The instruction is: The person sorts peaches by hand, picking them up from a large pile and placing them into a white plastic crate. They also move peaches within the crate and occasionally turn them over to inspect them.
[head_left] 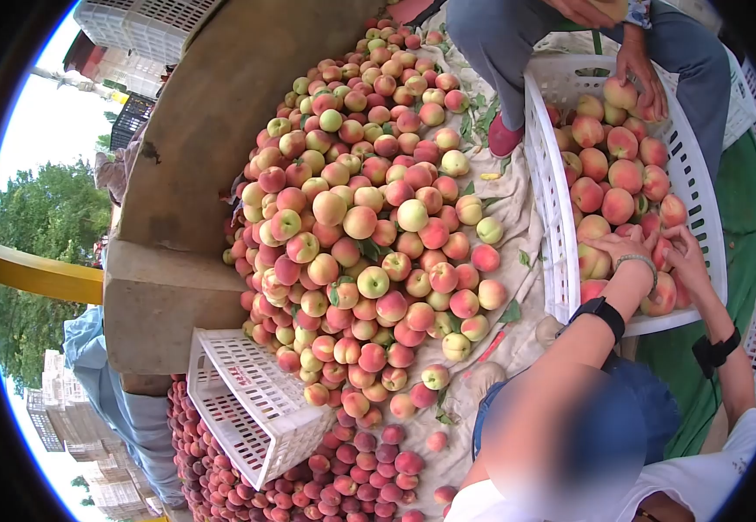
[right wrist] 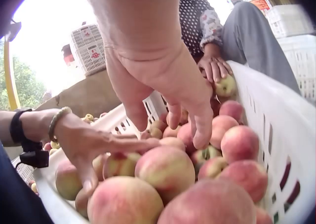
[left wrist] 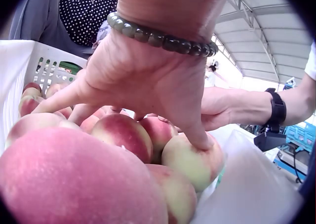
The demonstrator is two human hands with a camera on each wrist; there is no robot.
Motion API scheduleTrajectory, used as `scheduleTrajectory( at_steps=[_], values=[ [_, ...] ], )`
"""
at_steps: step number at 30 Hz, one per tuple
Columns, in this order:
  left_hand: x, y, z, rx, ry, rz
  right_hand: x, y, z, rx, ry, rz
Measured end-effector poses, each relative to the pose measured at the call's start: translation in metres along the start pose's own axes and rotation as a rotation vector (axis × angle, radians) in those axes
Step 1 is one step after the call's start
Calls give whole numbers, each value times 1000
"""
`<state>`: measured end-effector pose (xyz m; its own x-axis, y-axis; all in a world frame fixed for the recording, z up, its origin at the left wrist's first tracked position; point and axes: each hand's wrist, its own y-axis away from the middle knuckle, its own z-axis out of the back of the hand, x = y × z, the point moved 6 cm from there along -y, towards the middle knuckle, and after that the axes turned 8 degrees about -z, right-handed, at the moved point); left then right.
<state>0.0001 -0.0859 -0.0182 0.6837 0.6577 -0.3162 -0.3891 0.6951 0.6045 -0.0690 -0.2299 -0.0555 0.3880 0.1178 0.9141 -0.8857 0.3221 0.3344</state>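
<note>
My left hand (head_left: 623, 254), with a bead bracelet (left wrist: 160, 40) at the wrist, spreads its fingers over peaches in a white plastic crate (head_left: 556, 209). Its thumb rests on a pale green-and-pink peach (left wrist: 190, 162) in the left wrist view, while the other fingers reach over peaches further in. Close beside it, my right hand (right wrist: 153, 75) points its fingers loosely downward over the fruit, with nothing gripped between thumb and fingers. Large blushed peaches (right wrist: 168, 169) lie right below both hands. The crate is filled with peaches, several layers partly hidden.
Across the crate sits another person, one hand (head_left: 640, 74) on peaches at its far end. A big heap of peaches (head_left: 360, 222) covers the cloth (head_left: 512, 196) to the left. An overturned white crate (head_left: 260, 391) leans by darker red peaches (head_left: 343, 474). Green matting (head_left: 739, 217) lies right.
</note>
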Motion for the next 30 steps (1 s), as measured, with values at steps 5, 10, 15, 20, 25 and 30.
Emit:
scheduleTrajectory(
  at_steps=[5,10,15,20,25,30],
  values=[
    [-1,3,8,31,36,6,3,0,-4,-28,-33,35],
    [-1,6,9,92,47,10,10,3,-6,-9,-63,11],
    [3,9,10,74,81,2,30,0,0,133,34,-79],
    [3,41,23,34,32,-40,44,-10,-2,223,108,-205],
    [4,12,12,-7,113,-50,139,-22,-7,330,566,-38],
    [5,9,10,-16,105,-37,328,-10,-51,454,789,234]
  ],
)
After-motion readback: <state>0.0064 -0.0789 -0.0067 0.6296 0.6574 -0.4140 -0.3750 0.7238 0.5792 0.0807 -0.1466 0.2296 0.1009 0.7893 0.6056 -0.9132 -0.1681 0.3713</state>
